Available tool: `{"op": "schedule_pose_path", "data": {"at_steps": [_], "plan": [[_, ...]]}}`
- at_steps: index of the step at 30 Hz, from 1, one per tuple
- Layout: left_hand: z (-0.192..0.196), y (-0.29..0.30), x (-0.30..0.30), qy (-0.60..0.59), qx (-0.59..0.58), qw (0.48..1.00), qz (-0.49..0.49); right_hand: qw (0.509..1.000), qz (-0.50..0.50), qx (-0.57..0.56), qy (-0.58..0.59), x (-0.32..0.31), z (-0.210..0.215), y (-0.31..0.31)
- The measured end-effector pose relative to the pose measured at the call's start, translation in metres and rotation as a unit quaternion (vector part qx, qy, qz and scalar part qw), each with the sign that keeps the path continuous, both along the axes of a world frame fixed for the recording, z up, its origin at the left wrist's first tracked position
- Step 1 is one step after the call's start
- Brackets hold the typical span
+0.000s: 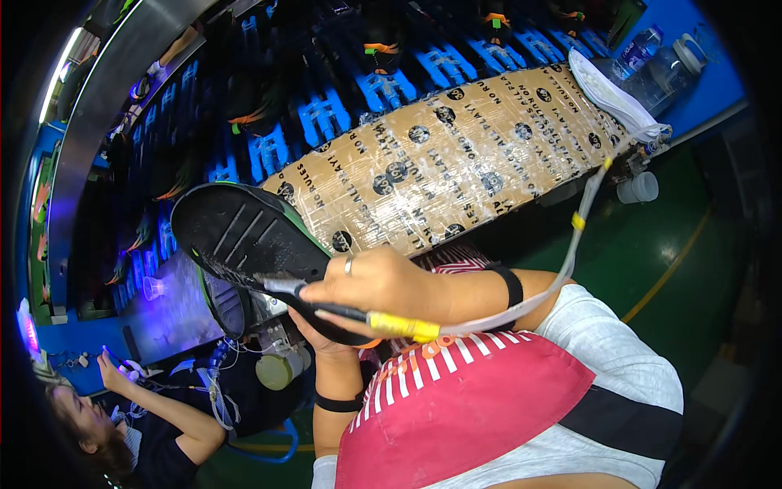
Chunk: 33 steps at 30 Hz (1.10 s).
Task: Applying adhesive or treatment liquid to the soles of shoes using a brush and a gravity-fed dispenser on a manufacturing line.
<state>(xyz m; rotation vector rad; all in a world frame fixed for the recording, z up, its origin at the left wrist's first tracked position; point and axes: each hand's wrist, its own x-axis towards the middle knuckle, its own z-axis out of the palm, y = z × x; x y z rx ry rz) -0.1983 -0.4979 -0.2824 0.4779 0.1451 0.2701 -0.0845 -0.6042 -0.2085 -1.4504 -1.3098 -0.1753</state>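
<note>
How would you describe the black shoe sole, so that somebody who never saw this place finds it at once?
Start at the long bench wrapped in brown printed paper. At its near end the left hand holds a shoe sole from below, while the right hand puts a brush tool with a yellow band against it. It is black, ribbed and green-edged, unlike the shoes on blue holders behind.

The sole (244, 236) sits on the left hand (322, 338), under the right hand (383, 285) with its tool (281, 285). Behind lies a wrapped bench (456, 155); bottles (660, 61) stand at its right end.
</note>
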Motion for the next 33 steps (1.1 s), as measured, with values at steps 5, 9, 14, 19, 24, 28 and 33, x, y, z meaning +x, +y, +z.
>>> {"op": "schedule_pose_path", "data": {"at_steps": [5, 9, 14, 19, 24, 28, 33], "plan": [[-0.003, 0.005, 0.01, -0.041, -0.005, 0.999, 0.027, 0.996, 0.092, 0.005, -0.001, -0.006, -0.006, -0.002], [0.001, 0.012, 0.005, 0.039, -0.057, 0.996, 0.058, 0.997, 0.025, 0.028, 0.061, -0.005, -0.009, 0.001], [0.002, 0.015, 0.008, -0.032, -0.066, 0.996, 0.06, 0.983, 0.163, -0.022, 0.075, -0.006, -0.007, -0.003], [0.01, 0.026, 0.008, -0.057, -0.053, 0.994, 0.081, 0.967, 0.179, -0.014, 0.179, -0.001, -0.011, -0.006], [0.009, 0.03, 0.007, -0.05, -0.071, 0.993, 0.077, 0.974, 0.18, -0.063, 0.124, -0.01, -0.016, -0.004], [0.005, 0.032, 0.008, -0.086, -0.047, 0.994, 0.044, 0.962, 0.226, -0.015, 0.151, -0.009, -0.016, -0.007], [0.006, 0.029, 0.003, -0.084, -0.028, 0.993, 0.077, 0.965, 0.177, -0.056, 0.185, -0.004, -0.015, -0.007]]}}
